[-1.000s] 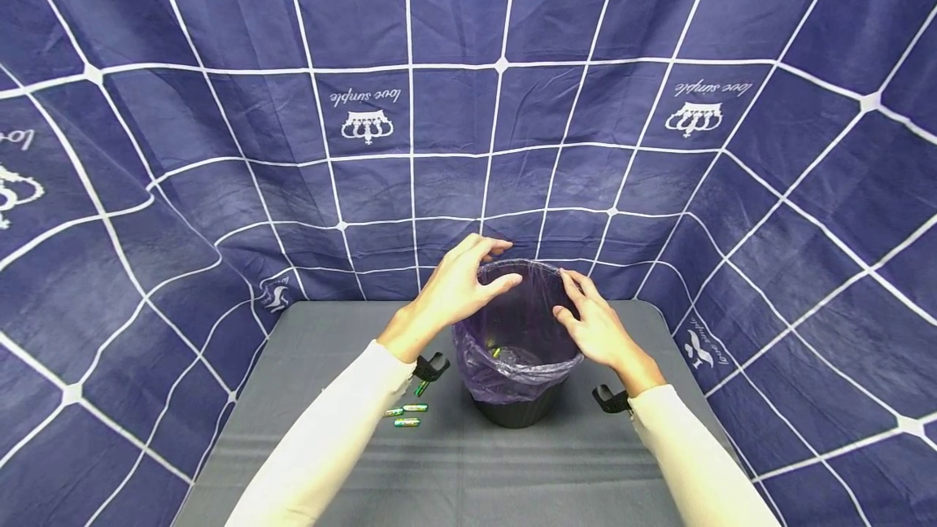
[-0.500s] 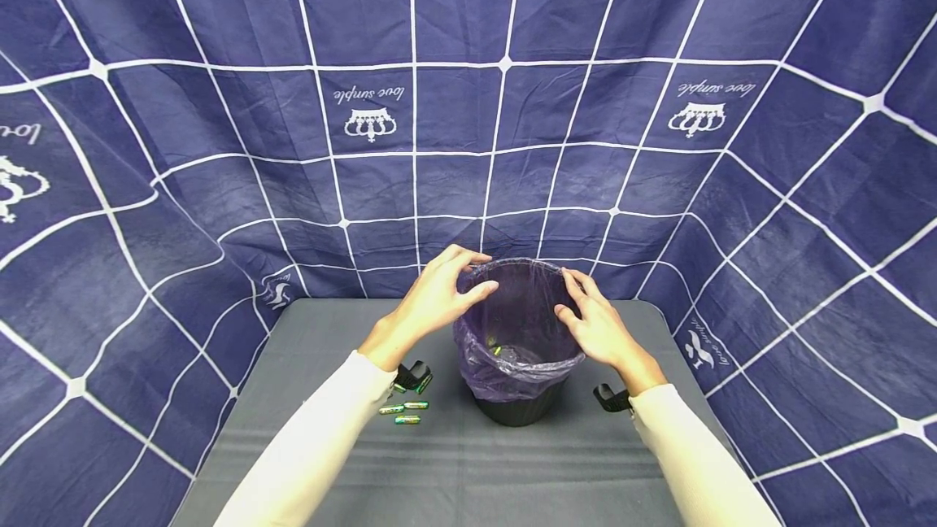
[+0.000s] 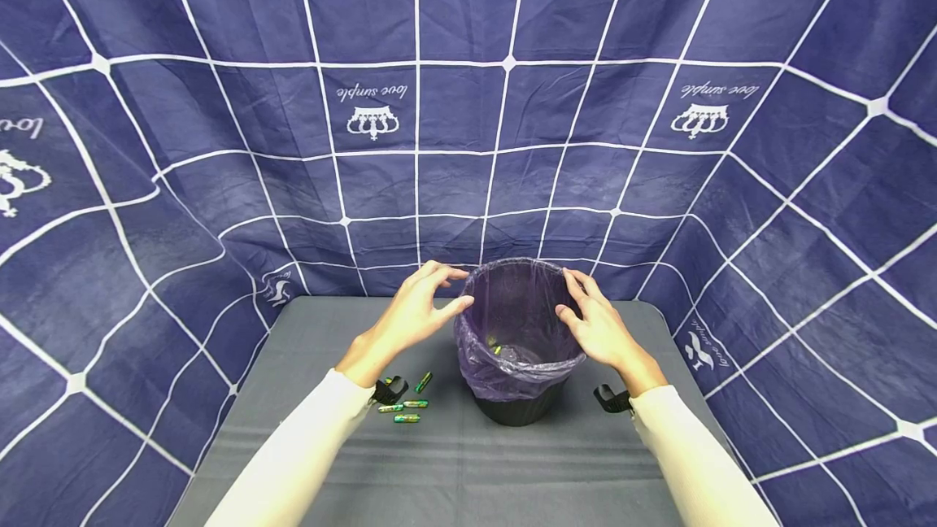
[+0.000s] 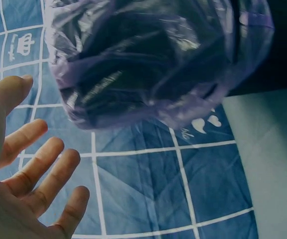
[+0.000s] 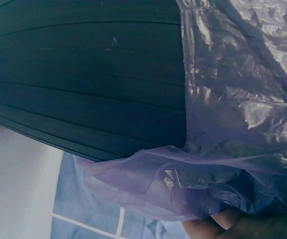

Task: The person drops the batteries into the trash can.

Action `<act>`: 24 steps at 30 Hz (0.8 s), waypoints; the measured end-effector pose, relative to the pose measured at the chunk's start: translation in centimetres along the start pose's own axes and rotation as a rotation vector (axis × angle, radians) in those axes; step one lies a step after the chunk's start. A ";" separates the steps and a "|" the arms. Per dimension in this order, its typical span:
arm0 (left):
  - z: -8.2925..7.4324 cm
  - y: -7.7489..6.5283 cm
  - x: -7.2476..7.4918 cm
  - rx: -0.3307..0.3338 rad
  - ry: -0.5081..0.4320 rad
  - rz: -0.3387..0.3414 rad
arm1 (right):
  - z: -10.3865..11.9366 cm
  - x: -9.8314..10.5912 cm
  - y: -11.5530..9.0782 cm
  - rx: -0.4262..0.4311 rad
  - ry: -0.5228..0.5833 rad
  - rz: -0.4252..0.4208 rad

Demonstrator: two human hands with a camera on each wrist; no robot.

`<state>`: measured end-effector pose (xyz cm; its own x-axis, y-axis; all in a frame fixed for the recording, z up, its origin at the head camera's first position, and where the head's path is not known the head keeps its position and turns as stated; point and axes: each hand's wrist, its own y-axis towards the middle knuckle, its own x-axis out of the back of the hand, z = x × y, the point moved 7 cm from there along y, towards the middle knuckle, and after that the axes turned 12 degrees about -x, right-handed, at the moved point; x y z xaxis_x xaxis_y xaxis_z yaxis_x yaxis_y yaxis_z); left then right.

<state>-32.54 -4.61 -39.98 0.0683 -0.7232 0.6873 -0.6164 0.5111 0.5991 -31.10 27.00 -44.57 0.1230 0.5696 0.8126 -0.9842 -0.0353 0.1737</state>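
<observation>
A black trash can [image 3: 515,411] stands on the grey table, lined with a translucent purple bag [image 3: 505,378] folded over its rim. My right hand [image 3: 599,330] holds the rim on the right, thumb over the inside; the right wrist view catches only its fingertips [image 5: 203,229] by the bag's edge. Just left of the can, my left hand [image 3: 410,311] is in the air with fingers spread and nothing in it. In the left wrist view its fingers [image 4: 51,174] are apart from the bag. Down in the can shows a small yellow-green item [image 3: 497,350], too small to identify.
Several green batteries lie left of the can, among them one battery [image 3: 424,382] set at a slant and another battery [image 3: 406,419] nearer the front. The left wrist strap [image 3: 390,389] partly covers one. Blue checked cloth [image 3: 454,120] walls in the grey table [image 3: 468,470].
My left hand has drawn back leftward and down from over the can's opening to beside its rim. The right hand and the can keep their places.
</observation>
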 end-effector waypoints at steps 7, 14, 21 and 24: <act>1.4 -2.2 0.2 0.003 -0.002 -0.028 | 0.2 0.0 0.0 0.000 0.000 -0.007; 3.3 -4.8 0.1 0.025 0.023 -0.028 | 0.2 -0.1 0.0 0.010 0.000 -0.009; 5.6 -8.3 -0.4 0.094 0.025 -0.002 | 0.2 0.1 0.0 0.017 0.001 -0.016; 6.5 -10.0 -0.5 0.119 0.044 0.002 | 0.3 0.1 0.0 0.021 0.000 -0.016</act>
<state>-31.57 -12.37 -48.98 0.0996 -0.6996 0.7075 -0.7055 0.4518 0.5461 -31.05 26.80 -44.32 0.1387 0.5705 0.8095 -0.9792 -0.0433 0.1982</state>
